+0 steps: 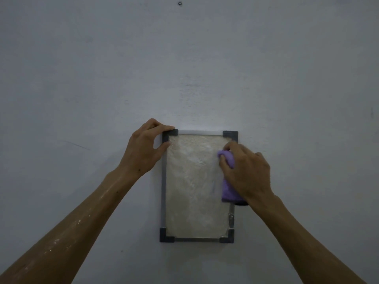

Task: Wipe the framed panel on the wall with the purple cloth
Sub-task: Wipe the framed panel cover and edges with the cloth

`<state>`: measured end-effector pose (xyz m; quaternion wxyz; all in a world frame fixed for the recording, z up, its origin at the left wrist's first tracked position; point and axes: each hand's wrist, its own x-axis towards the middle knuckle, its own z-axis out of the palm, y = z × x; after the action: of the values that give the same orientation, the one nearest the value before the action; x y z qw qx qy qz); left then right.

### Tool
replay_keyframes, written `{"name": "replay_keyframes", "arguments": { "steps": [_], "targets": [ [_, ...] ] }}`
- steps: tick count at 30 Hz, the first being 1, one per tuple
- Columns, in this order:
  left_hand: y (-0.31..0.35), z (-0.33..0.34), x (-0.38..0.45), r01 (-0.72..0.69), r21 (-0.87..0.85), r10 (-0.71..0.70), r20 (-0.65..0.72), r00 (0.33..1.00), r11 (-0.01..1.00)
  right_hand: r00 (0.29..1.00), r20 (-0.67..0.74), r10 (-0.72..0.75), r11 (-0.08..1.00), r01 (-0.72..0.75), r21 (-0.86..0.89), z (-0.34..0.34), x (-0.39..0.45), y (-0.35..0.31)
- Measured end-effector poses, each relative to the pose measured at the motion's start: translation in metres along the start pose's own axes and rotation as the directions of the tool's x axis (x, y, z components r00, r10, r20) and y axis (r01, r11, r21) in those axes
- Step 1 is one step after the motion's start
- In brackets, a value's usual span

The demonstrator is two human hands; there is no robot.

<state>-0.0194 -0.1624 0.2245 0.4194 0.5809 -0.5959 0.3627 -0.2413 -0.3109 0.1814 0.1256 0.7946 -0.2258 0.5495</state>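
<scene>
A: Left hand state?

B: The top-left corner of the framed panel is pinched. The index finger is laid along the top of the dark corner piece, the thumb is pressed on the panel just below it; the remaining fingers are curled behind. A small gap is seen between thumb and index.

A: Right hand?

B: Clamped on the purple cloth. The fingers are curled over the bunched top of it, near the panel's upper right edge. The thumb is tucked against the cloth on the left side. The rest of the cloth is draped down under the palm, over the right-hand frame rail.

A: Cloth contact with the panel?

B: It is held against the pale, mottled surface on the right side, upper half. Exact contact area is hidden by the hand.

A: Panel position?

B: Mounted upright on a grey wall, portrait orientation, between the two hands. Dark corner pieces are seen at all four corners. A small metal clip is seen on the right rail, low down, below the cloth.

A: Anything else?

B: A small screw is set in the wall well above the panel. White specks are seen on the left forearm.
</scene>
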Motion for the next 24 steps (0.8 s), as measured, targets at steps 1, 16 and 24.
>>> {"name": "replay_keyframes", "arguments": {
  "steps": [1,16,24],
  "targets": [
    [0.000,0.000,0.000,0.002,-0.002,-0.002,-0.001,1.000,1.000,0.997,-0.054,0.056,0.998,-0.055,0.019,-0.002,0.001,0.003],
    [0.002,0.000,0.000,0.017,-0.008,-0.017,0.000,1.000,1.000,0.993,-0.052,0.103,0.983,-0.094,0.159,0.010,-0.016,0.001],
    [0.002,-0.001,-0.001,0.020,-0.009,-0.020,-0.002,1.000,1.000,0.949,-0.091,0.302,0.927,-0.270,0.261,0.011,0.004,-0.012]
  ]
}}
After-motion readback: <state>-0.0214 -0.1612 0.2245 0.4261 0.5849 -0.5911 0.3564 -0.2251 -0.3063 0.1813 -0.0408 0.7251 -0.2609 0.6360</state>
